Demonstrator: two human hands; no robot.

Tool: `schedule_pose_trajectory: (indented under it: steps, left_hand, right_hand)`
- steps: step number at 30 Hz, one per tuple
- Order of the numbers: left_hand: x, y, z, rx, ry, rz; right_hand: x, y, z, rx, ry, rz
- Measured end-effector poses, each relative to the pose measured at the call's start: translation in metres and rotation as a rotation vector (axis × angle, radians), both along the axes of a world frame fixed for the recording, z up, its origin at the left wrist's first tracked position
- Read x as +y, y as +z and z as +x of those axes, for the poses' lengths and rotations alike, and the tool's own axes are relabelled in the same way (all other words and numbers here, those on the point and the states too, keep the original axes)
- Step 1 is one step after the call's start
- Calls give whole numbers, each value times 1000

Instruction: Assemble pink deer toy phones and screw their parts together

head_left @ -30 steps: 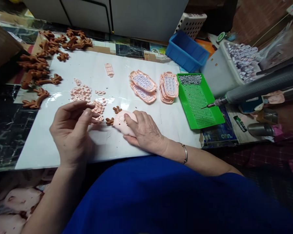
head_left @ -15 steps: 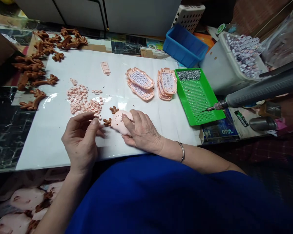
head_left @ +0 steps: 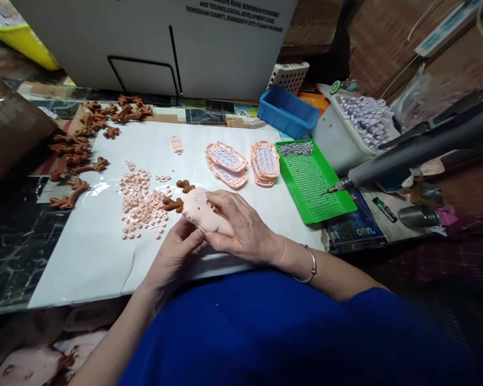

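Observation:
A pale pink plastic toy shell with two brown antlers is held between both hands, just above the white work surface. My right hand wraps over its right end, thumb and fingers on opposite sides. From below left, my left hand grips the lower edge; several of its fingers are hidden under the shell. To the left lies a heap of small pink round pieces. Pink toy halves with keypads stand in two stacks, one left and one right. A small pink rectangular cover lies farther back.
Brown antler parts are piled at the left. On the right, a green tray holds screws, with an electric screwdriver reaching over it. Behind are a blue bin and a pale tub of small parts.
My left hand has moved right and taken hold of the toy shell, which is now lifted and tilted. My right hand keeps its grip. The camera view has shifted upward.

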State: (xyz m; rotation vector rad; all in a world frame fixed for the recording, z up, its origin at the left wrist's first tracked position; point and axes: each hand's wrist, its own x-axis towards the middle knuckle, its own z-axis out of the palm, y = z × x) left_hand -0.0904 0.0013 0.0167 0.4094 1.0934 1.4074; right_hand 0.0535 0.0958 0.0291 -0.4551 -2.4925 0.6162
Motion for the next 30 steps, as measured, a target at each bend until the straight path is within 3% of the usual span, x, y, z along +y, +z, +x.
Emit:
schedule_pose_trajectory:
  steps: [7,10,16,19,24,28,30]
  left_hand:
    - [5,1,5,-82,-119,58]
    - [6,0,7,-56,-77,88]
    - [6,-3,10,-53,-30,129]
    - [2,-1,6,20,-39,121]
    - [-8,6,2,293,-83,62]
    - [-10,11,10,463,14,158]
    - [-8,12,14,547,86,198]
  right_hand:
    - [9,16,14,-33,113,-183]
    - [13,24,16,6,161,-239]
    - [14,28,17,19,187,-180]
    - [16,23,16,66,208,-112]
    - [17,0,17,180,239,39]
    - [12,-14,19,221,217,134]
    - [9,-14,20,237,211,100]
